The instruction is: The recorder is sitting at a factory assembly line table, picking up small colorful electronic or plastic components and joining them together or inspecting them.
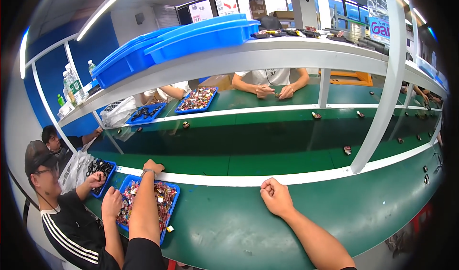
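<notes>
Now the left hand (154,166) is reaching past the blue tray (173,204) at nine o'clock, fingers hidden, while the right hand (275,196) is resting, fingers curled together.

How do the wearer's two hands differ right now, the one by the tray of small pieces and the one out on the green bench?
The left hand reaches forward past the blue plastic tray of small colourful pieces, resting at the white strip along the belt; the right hand lies on the bare green bench top, away from any tray. The left hand's wrist wears a band; the right hand's wrist is bare. Both hands are curled into loose fists, and whether either holds anything cannot be told.
</notes>
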The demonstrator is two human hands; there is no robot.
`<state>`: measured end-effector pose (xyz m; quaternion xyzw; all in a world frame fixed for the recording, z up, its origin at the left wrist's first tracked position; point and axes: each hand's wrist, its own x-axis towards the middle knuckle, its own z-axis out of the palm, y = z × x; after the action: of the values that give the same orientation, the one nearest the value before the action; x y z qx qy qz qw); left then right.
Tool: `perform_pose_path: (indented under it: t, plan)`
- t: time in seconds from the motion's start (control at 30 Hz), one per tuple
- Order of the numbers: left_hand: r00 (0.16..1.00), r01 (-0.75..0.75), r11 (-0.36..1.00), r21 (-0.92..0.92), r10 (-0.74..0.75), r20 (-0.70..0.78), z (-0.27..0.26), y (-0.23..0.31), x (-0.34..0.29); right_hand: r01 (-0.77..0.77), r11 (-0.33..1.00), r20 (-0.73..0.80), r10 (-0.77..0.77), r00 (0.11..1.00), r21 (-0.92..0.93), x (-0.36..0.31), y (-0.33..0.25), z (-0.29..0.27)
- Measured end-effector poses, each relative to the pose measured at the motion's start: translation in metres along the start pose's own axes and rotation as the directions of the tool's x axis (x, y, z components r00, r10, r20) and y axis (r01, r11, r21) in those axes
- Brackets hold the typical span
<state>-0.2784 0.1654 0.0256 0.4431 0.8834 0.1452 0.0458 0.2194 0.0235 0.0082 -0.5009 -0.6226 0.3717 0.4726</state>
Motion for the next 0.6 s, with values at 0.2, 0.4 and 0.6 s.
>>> perform_pose_path:
  t: [0.2,0.4,0.6]
  plan:
    - [0.943,-0.256,0.966,0.030,0.257,-0.210,-0.008,-0.025,0.003,0.042,0.999,0.024,-0.042,0.999,-0.018,0.003,-0.002,0.013]
    - [0.629,-0.774,0.502,-0.386,0.678,-0.380,-0.024,0.110,-0.164,0.101,0.991,-0.038,-0.105,0.994,-0.090,0.000,0.015,0.001]
    - [0.619,-0.641,0.384,-0.664,0.770,-0.152,0.032,0.132,-0.280,-0.070,0.987,0.120,0.052,0.991,0.147,0.005,-0.009,0.035]
